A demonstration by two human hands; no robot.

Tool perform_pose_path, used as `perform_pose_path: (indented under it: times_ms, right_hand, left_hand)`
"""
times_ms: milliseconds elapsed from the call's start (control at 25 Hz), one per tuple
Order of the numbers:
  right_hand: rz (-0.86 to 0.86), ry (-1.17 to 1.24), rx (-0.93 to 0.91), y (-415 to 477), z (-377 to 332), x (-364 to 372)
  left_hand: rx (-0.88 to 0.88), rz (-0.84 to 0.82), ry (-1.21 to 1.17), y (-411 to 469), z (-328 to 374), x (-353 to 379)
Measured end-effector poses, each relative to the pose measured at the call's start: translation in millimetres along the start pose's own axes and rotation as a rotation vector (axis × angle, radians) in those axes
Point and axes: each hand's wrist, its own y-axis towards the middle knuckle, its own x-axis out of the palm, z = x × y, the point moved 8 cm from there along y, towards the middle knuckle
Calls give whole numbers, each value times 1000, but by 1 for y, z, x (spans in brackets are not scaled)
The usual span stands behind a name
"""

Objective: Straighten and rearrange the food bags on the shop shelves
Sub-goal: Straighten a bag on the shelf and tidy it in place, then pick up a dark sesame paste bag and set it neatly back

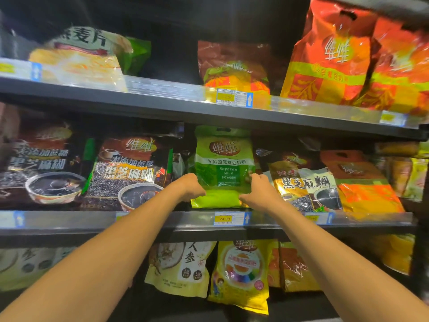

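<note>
Shelving (301,123) in 3 tiers, dark metal, stocked full. At far left on the top shelf (139,98), pale yellow bag (76,59), blurred. Beneath it on the middle shelf (69,232), 2 side by side, leaning back: black bag (41,163) at the edge and second black bag (130,173) just beside it, bowls of dark paste printed on both. Next along, left hand (190,187), fingers curled round the left edge of green bag (222,163). Green bag upright at the middle of the middle shelf, front facing out, marked "Soybean Milk Powder", base at the shelf's front lip, right above price tag (224,218) reading 24.90. Right hand (257,189) gripping the bag's right edge low down, thumb on the front. Bare forearms (116,252) reaching up from below. Above the green bag, brown bag (234,66) on the top shelf; below it, cream bag (178,268) and yellow bag (241,275) just beside each other. Further right, gold-and-black bag (304,182) tilted back, its edge against orange bag (362,189). Above those, tall orange bags (329,56), shiny and creased.
</note>
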Motion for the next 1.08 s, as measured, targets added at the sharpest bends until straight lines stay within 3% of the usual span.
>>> perform_pose_path:
  times_ms: [320,760,1080]
  right_hand:
    - [150,-5,-162,-67,-11,-22]
    - [94,101,-341,-109,-99,3]
    - [89,137,-347,-81,-170,29]
  left_hand:
    - [350,420,292,-88,11,-28]
    - [61,507,407,-177,-97,-85]
    - [-57,472,164,-148,-163,-134]
